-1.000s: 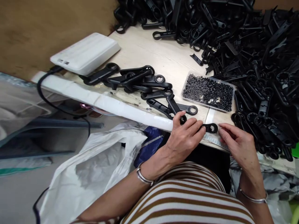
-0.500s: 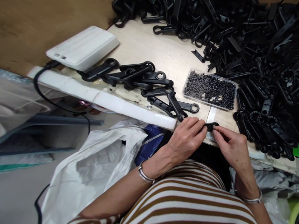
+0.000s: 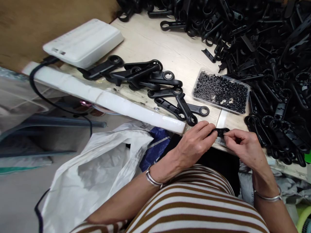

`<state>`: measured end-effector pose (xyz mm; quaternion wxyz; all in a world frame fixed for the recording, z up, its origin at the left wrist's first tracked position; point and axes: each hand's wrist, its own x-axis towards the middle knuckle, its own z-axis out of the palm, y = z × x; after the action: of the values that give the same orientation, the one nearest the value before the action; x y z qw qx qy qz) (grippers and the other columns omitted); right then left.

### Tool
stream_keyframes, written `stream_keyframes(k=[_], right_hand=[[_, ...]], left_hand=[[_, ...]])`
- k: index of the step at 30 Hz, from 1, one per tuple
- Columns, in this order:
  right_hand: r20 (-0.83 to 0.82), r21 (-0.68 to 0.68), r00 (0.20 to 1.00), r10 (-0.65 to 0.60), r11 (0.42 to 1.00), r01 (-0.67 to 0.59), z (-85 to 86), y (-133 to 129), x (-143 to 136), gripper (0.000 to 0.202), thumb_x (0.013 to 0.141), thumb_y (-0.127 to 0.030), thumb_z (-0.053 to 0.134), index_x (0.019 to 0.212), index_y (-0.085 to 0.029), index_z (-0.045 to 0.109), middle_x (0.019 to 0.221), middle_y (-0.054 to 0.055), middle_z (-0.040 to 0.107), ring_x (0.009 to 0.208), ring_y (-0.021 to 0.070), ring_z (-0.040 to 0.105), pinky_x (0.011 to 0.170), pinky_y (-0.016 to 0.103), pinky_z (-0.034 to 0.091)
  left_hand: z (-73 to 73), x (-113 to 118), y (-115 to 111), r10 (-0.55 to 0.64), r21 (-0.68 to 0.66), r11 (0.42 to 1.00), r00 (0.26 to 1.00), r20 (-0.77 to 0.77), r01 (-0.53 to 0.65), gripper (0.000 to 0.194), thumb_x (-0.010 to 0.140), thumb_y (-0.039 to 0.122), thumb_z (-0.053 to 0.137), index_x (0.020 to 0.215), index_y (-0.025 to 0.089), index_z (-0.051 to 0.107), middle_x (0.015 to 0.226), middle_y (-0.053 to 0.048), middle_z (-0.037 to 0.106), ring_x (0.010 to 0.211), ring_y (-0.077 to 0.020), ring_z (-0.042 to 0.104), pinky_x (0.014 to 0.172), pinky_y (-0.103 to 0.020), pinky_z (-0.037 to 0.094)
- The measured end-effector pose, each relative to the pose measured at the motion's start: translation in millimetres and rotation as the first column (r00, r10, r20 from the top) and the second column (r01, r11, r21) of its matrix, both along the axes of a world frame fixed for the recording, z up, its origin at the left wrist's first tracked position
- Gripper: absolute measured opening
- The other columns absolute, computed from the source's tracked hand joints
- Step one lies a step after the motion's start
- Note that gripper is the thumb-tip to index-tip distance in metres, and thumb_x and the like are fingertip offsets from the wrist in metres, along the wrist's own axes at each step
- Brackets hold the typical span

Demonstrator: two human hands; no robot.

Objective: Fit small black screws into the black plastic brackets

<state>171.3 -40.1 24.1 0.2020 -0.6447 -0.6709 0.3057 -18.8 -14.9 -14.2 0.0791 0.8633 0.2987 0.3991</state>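
Observation:
Near the table's front edge, my left hand (image 3: 197, 141) is closed around a black plastic part (image 3: 220, 131), whose right end sticks out past the fingers. My right hand (image 3: 243, 145) is at that exposed end with thumb and forefinger pinched together; whatever sits between those fingertips is too small to make out. Just behind the hands stands a clear plastic box (image 3: 220, 91) holding tiny springs on its left and small black pieces on its right. Several black ring-ended handle parts (image 3: 186, 109) lie to the left of my left hand.
A large heap of black plastic parts (image 3: 257, 55) covers the back and right of the wooden table (image 3: 145, 42). At the left stands a white box-shaped device (image 3: 85, 42) with a black cable (image 3: 36, 87). White foam edging (image 3: 109, 100) runs along the front, above a white bag (image 3: 97, 171).
My right hand has shifted slightly right, its fingers now curled more tightly at the part's end. The left hand keeps its hold. The whole view has moved a little.

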Motion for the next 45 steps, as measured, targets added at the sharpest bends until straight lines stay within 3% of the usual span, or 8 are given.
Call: stream_keyframes(k=[8, 17, 20, 24, 28, 31, 38, 45], right_hand=[[0.013, -0.123, 0.992, 0.125, 0.985, -0.122, 12.6, 11, 8, 0.021, 0.079, -0.023, 0.053, 0.064, -0.015, 0.065, 0.056, -0.002, 0.052, 0.052, 0.0084, 0.042, 0.048, 0.020, 0.032], [0.029, -0.128, 0.985, 0.171, 0.978, -0.166, 9.3, 12, 13, 0.021, 0.080, -0.022, 0.053, 0.068, -0.016, 0.070, 0.060, -0.002, 0.061, 0.054, 0.0099, 0.050, 0.051, 0.020, 0.036], [0.042, -0.109, 0.987, 0.157, 0.982, -0.151, 11.0, 11, 13, 0.024, 0.084, -0.028, 0.055, 0.077, -0.017, 0.075, 0.065, 0.001, 0.068, 0.058, 0.0131, 0.058, 0.054, 0.022, 0.043], [0.034, -0.050, 0.992, 0.122, 0.991, -0.121, 17.8, 9, 20, 0.025, 0.088, -0.036, 0.059, 0.098, -0.021, 0.077, 0.091, 0.006, 0.077, 0.077, 0.0207, 0.070, 0.071, 0.029, 0.054], [0.039, 0.021, 0.998, 0.041, 0.999, -0.041, 22.0, 10, 28, 0.026, 0.090, -0.039, 0.059, 0.100, -0.023, 0.076, 0.087, 0.004, 0.076, 0.073, 0.0204, 0.070, 0.071, 0.031, 0.056], [0.082, 0.097, 0.997, 0.007, 0.995, -0.015, 20.8, 15, 24, 0.024, 0.090, -0.040, 0.060, 0.098, -0.023, 0.076, 0.089, 0.005, 0.076, 0.077, 0.0215, 0.071, 0.077, 0.034, 0.055], [0.201, 0.261, 0.964, 0.174, 0.939, -0.224, 22.3, 34, -11, 0.019, 0.094, -0.028, 0.055, 0.099, -0.022, 0.072, 0.094, 0.005, 0.072, 0.084, 0.0191, 0.068, 0.078, 0.031, 0.051], [0.541, 0.125, 0.768, 0.342, 0.871, -0.476, 24.2, 63, -38, 0.026, 0.097, -0.020, 0.047, 0.109, -0.024, 0.069, 0.093, 0.005, 0.062, 0.074, 0.0165, 0.060, 0.061, 0.027, 0.040]], left_hand=[[-0.8, -1, 3, -0.024, -0.050, 0.998, 1.000, -0.017, 0.023, 0.029, 0.099, 0.012, 0.036, 0.091, 0.012, 0.064, 0.097, -0.012, 0.068, 0.092, -0.0179, 0.058, 0.087, -0.033, 0.055], [-2.3, 0, 3, -0.026, -0.035, 0.999, 1.000, -0.004, 0.026, 0.029, 0.099, 0.012, 0.037, 0.090, 0.011, 0.064, 0.096, -0.012, 0.068, 0.092, -0.0178, 0.059, 0.086, -0.034, 0.056], [-4.4, 1, 5, -0.008, -0.006, 1.000, 1.000, 0.018, 0.008, 0.028, 0.099, 0.013, 0.037, 0.091, 0.011, 0.064, 0.098, -0.012, 0.069, 0.092, -0.0179, 0.061, 0.086, -0.035, 0.058], [-6.2, 3, 7, 0.000, 0.006, 1.000, 1.000, 0.018, 0.000, 0.023, 0.098, 0.011, 0.041, 0.098, 0.010, 0.063, 0.105, -0.014, 0.070, 0.102, -0.0194, 0.064, 0.091, -0.038, 0.059], [-5.0, 0, 2, -0.006, 0.095, 0.995, 0.998, 0.065, 0.000, 0.018, 0.095, 0.009, 0.047, 0.105, 0.006, 0.062, 0.113, -0.017, 0.069, 0.116, -0.0234, 0.061, 0.098, -0.041, 0.056], [-1.4, -10, -5, 0.026, 0.144, 0.989, 0.998, 0.063, -0.035, 0.016, 0.094, 0.009, 0.049, 0.103, 0.008, 0.062, 0.107, -0.012, 0.072, 0.109, -0.0219, 0.064, 0.098, -0.042, 0.054], [6.6, -38, -10, 0.297, 0.169, 0.940, 0.955, 0.027, -0.297, 0.013, 0.090, 0.008, 0.056, 0.099, 0.015, 0.062, 0.092, -0.005, 0.075, 0.089, -0.0172, 0.063, 0.093, -0.040, 0.046], [19.2, -44, 3, 0.393, 0.123, 0.917, 0.913, -0.110, -0.380, 0.019, 0.094, 0.007, 0.048, 0.101, 0.017, 0.063, 0.102, -0.004, 0.073, 0.097, -0.0200, 0.061, 0.097, -0.043, 0.033]])
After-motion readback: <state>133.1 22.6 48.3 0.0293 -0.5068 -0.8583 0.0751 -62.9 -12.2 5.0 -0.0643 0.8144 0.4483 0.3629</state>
